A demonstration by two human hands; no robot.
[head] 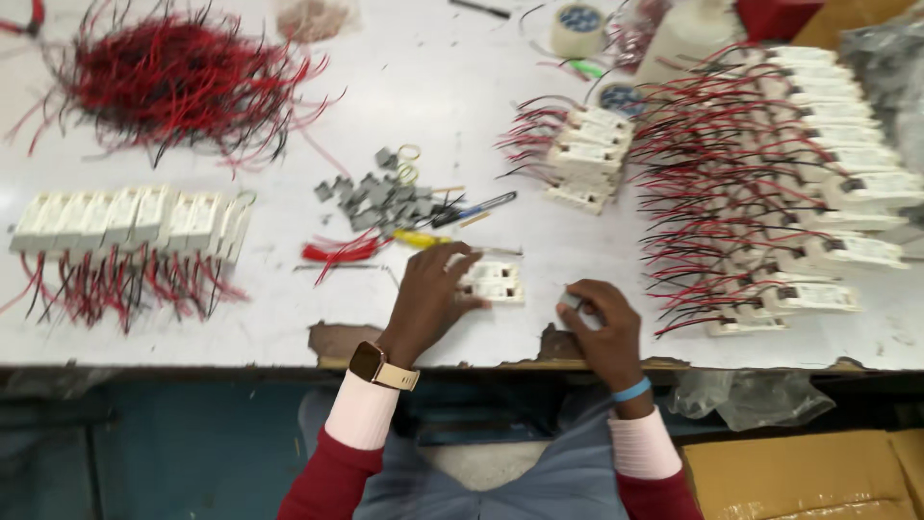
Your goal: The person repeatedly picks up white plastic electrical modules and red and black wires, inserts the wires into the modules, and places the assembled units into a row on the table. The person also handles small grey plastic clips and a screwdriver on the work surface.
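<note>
My left hand (pixel 430 300) rests on a small white switch module (pixel 498 283) that lies on the white table (pixel 269 318) near its front edge, fingers pressing its left side. My right hand (pixel 602 327) is just right of the module, fingers curled around a small grey metal piece (pixel 572 300). A yellow-handled screwdriver (pixel 428 240) lies just beyond the left hand, beside a short bundle of red wires (pixel 342 249). A loose pile of grey metal clips (pixel 375 197) sits further back.
A row of white modules with red and black wires (pixel 130 223) lies at left, a tangle of red and black wires (pixel 178 72) behind it. Several wired modules are stacked at right (pixel 799 183) and centre right (pixel 582 154). Tape roll (pixel 577 29) at back. Cardboard box (pixel 799 472) below right.
</note>
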